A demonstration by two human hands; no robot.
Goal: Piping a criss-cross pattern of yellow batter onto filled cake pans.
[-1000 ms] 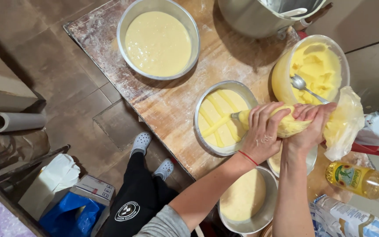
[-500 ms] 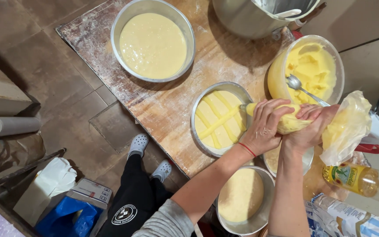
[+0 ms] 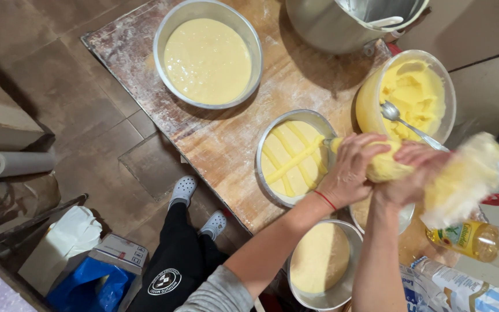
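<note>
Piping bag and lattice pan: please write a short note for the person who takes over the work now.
Left hand: grips the piping bag near its tip.
Right hand: squeezes the bag further back.
Tip is at the right rim of the lattice pan on the wooden board.
Done: several crossing strips piped.
Left: lattice looks unfinished; the large pan and the near pan carry no strips.

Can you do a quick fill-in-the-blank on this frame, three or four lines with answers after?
1. Both hands squeeze a piping bag filled with ____ cream.
2. The bag's tip points over the small round pan, whose batter carries piped ____.
3. A metal ____ rests in the tub of cream.
4. The left hand has a ____ band at the wrist.

Answers: yellow; stripes; spoon; red
</note>
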